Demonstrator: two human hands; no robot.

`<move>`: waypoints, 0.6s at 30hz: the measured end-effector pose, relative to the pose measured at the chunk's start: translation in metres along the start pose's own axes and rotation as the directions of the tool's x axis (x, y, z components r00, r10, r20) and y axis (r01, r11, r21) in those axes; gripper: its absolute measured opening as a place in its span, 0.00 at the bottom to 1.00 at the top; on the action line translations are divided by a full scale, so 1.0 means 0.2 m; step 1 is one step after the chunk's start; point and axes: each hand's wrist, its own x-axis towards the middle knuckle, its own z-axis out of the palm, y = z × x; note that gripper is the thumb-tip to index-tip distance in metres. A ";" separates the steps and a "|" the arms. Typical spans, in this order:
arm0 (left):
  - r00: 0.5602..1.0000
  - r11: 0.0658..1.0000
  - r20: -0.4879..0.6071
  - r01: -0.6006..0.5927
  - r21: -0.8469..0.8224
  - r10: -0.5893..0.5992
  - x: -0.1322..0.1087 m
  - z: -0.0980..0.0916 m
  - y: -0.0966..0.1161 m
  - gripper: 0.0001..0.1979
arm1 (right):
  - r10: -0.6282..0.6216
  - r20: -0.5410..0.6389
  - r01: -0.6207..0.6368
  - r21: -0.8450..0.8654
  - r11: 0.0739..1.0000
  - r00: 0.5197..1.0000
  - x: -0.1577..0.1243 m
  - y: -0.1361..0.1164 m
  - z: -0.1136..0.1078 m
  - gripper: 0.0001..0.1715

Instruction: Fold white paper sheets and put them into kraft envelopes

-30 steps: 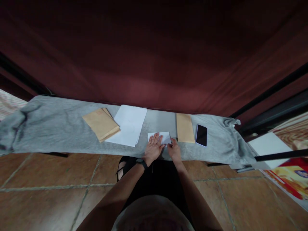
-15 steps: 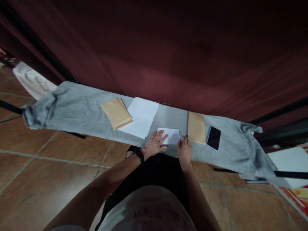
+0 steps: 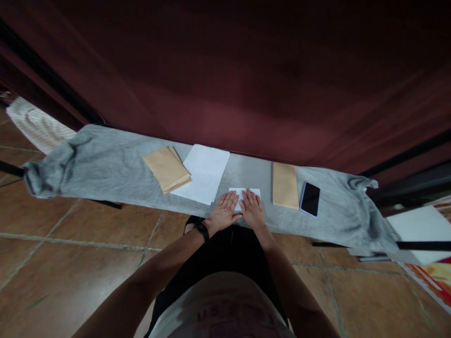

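Note:
A small folded white paper (image 3: pixel 243 192) lies on the grey cloth (image 3: pixel 105 169) that covers a narrow bench. My left hand (image 3: pixel 223 213) rests flat on the paper's left part, fingers stretched out, a black band on the wrist. My right hand (image 3: pixel 252 209) lies flat beside it, fingers spread over the middle and right of the paper. Most of the paper is hidden under the two hands.
Left of the hands lie white sheets (image 3: pixel 204 172) and a stack of brown envelopes (image 3: pixel 166 169). To the right are a single brown envelope (image 3: pixel 284 185) and a black phone (image 3: pixel 310 199). A dark red curtain (image 3: pixel 246 84) hangs behind the bench. Tiled floor lies below.
My right hand has moved from the paper's right edge onto the paper and now lies flat. The left hand stays pressed on it. The camera view has shifted.

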 end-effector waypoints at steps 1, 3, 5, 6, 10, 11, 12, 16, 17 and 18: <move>1.000 1.000 -0.006 0.017 0.002 -0.017 -0.01 0.00 -0.01 0.40 | 0.022 -0.006 -0.022 -0.021 1.000 1.000 -0.01 0.01 0.00 0.31; 0.998 0.998 -0.021 0.059 0.007 -0.059 -0.02 0.01 -0.03 0.42 | 0.065 -0.025 -0.066 -0.053 0.996 0.998 -0.02 0.03 0.00 0.32; 0.994 0.994 -0.035 0.106 0.011 -0.105 -0.03 0.01 -0.05 0.41 | 0.099 -0.052 -0.103 -0.072 0.992 0.994 -0.03 0.05 0.01 0.33; 0.991 0.992 -0.040 0.127 0.013 -0.126 -0.03 0.00 -0.05 0.40 | 0.111 -0.069 -0.116 -0.078 0.990 0.991 -0.04 0.05 0.01 0.34; 0.975 0.976 -0.062 0.217 0.007 -0.216 0.00 0.01 -0.03 0.35 | 0.114 -0.145 -0.127 -0.085 0.988 0.983 -0.05 0.07 0.03 0.35; 0.970 0.972 -0.072 0.234 0.000 -0.234 0.02 0.01 -0.01 0.34 | 0.111 -0.158 -0.125 -0.087 0.988 0.981 -0.06 0.07 0.03 0.35; 0.968 0.971 -0.078 0.240 -0.012 -0.240 0.05 0.01 0.01 0.33 | 0.108 -0.166 -0.124 -0.089 0.988 0.980 -0.06 0.07 0.03 0.35; 0.980 0.981 -0.052 0.189 -0.044 -0.191 0.11 0.04 0.11 0.33 | 0.122 -0.174 -0.141 -0.101 0.985 0.977 -0.06 0.06 0.04 0.34; 0.982 0.982 -0.046 0.183 -0.040 -0.185 0.12 0.05 0.11 0.34 | 0.128 -0.179 -0.147 -0.102 0.984 0.976 -0.06 0.06 0.05 0.34; 0.981 0.982 -0.045 0.185 -0.033 -0.187 0.12 0.05 0.11 0.35 | 0.134 -0.188 -0.155 -0.103 0.983 0.973 -0.07 0.06 0.05 0.35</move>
